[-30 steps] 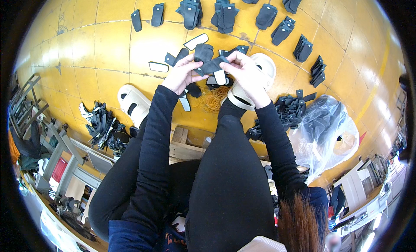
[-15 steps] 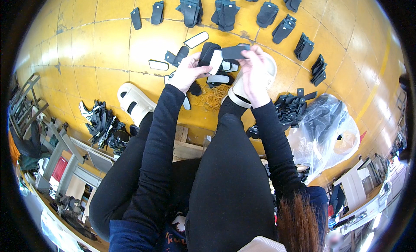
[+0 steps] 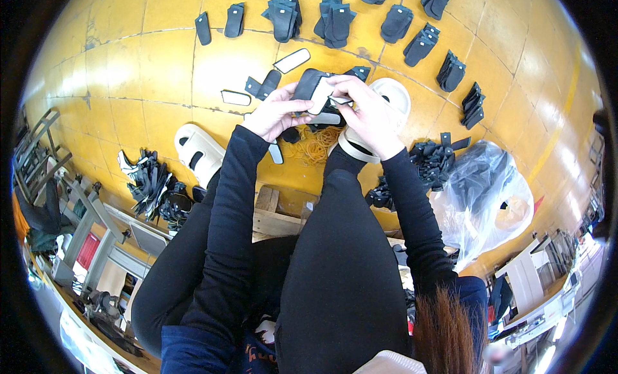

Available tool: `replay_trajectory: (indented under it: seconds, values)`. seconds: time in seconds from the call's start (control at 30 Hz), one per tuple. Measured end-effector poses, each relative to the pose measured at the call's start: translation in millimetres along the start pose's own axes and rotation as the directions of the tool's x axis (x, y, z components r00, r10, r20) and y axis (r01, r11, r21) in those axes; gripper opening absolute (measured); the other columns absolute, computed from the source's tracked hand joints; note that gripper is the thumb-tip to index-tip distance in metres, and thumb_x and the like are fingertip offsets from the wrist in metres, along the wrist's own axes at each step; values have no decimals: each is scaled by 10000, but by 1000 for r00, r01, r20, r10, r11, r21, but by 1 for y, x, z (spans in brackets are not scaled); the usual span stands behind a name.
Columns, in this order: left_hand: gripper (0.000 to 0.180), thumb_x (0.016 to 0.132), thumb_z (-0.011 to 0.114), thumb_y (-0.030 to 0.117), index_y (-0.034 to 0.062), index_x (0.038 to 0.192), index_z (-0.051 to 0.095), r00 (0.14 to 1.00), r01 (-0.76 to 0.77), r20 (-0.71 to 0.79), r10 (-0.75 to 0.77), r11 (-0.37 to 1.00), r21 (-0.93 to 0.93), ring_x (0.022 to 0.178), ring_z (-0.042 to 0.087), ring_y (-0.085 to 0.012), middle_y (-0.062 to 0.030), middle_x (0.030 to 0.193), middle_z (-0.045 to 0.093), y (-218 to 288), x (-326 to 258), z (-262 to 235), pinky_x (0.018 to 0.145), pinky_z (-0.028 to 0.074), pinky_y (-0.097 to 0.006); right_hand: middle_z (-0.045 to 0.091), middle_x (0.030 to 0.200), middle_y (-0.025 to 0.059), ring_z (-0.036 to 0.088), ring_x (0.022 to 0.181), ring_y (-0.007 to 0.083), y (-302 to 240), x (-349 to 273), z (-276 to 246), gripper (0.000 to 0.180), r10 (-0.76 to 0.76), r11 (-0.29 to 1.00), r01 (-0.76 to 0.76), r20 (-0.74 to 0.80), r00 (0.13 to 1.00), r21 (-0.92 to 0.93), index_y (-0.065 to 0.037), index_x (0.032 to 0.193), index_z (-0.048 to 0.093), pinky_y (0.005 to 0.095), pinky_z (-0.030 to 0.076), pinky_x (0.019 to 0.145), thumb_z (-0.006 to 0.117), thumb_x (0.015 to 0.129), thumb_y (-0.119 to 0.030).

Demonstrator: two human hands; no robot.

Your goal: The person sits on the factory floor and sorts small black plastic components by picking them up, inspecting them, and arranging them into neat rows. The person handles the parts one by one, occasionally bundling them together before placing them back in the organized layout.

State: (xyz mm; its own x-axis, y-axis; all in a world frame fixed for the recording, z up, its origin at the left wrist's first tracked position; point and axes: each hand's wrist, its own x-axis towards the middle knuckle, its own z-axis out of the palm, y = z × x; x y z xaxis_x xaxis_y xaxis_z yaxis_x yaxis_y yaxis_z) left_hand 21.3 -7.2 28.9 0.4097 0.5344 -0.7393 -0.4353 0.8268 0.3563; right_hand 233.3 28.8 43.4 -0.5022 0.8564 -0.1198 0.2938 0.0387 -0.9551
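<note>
My left hand (image 3: 273,113) grips a small stack of dark, flat, tongue-shaped pieces (image 3: 309,84), with a white-faced piece (image 3: 320,96) on its right side. Close against it, my right hand (image 3: 365,116) pinches a small dark piece with a pale edge (image 3: 341,100); whether this is separate from the stack I cannot tell. Below my hands lie a white-faced piece (image 3: 328,119) and a tangle of yellow rubber bands (image 3: 315,145). Loose dark pieces (image 3: 265,84) and white-faced pieces (image 3: 293,60) are spread to the left on the yellow floor.
Several stacks of dark pieces (image 3: 335,25) form an arc on the far and right floor. A heap of dark pieces (image 3: 151,184) lies left of my beige slipper (image 3: 199,152). At right are another heap (image 3: 431,165) and a clear plastic bag (image 3: 483,194). Metal frames (image 3: 90,210) stand at left.
My right hand has moved left and slightly down, up against the left hand. The dark strip it stretched out to the right no longer shows that way. The left hand's stack has turned slightly.
</note>
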Motion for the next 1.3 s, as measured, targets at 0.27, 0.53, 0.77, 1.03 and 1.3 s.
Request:
replay_trajectory:
  seconds: [0.27, 0.53, 0.77, 1.03, 1.3]
  values:
    - [346, 959, 450, 167, 64, 1289, 431, 962, -252, -142, 234, 959, -128, 991, 591, -175, -70, 1128, 583, -8, 8, 12, 860, 498, -348, 613, 846, 53, 574, 695, 87, -1, 4, 21, 157, 469, 709, -305, -102, 877, 635, -21, 932, 539, 211, 466, 662, 635, 817, 25]
    - [336, 852, 625, 61, 61, 1170, 517, 944, -226, -235, 232, 973, 52, 927, 585, -109, -28, 1056, 595, 0, 9, 17, 745, 522, -266, 640, 892, 69, 582, 719, 93, 7, 4, 16, 167, 518, 712, -389, -62, 853, 584, -7, 1033, 549, 216, 470, 680, 583, 884, -75]
    - [227, 839, 588, 29, 50, 1059, 538, 907, -332, -284, 310, 943, -30, 903, 587, -132, -45, 978, 601, -2, 7, 15, 748, 544, -330, 625, 947, 33, 583, 859, 117, 11, -2, 15, 154, 674, 483, -246, -177, 717, 840, -46, 1029, 582, 245, 446, 793, 582, 897, -124]
    - [184, 886, 567, 137, 59, 1050, 533, 905, -354, -323, 277, 911, -210, 953, 596, -158, -61, 1024, 599, 2, 8, 22, 774, 536, -359, 630, 891, 21, 599, 795, 114, 8, -12, 14, 133, 653, 339, -350, 50, 756, 873, -48, 1000, 595, 243, 464, 759, 608, 871, -78]
    - [231, 864, 563, 118, 80, 1089, 533, 911, -351, -294, 290, 919, -180, 922, 587, -154, -36, 1003, 593, -4, 10, 23, 796, 502, -349, 626, 898, 30, 607, 790, 124, 8, -8, 20, 149, 646, 295, -379, 109, 756, 877, -43, 1023, 594, 245, 481, 748, 596, 877, -69]
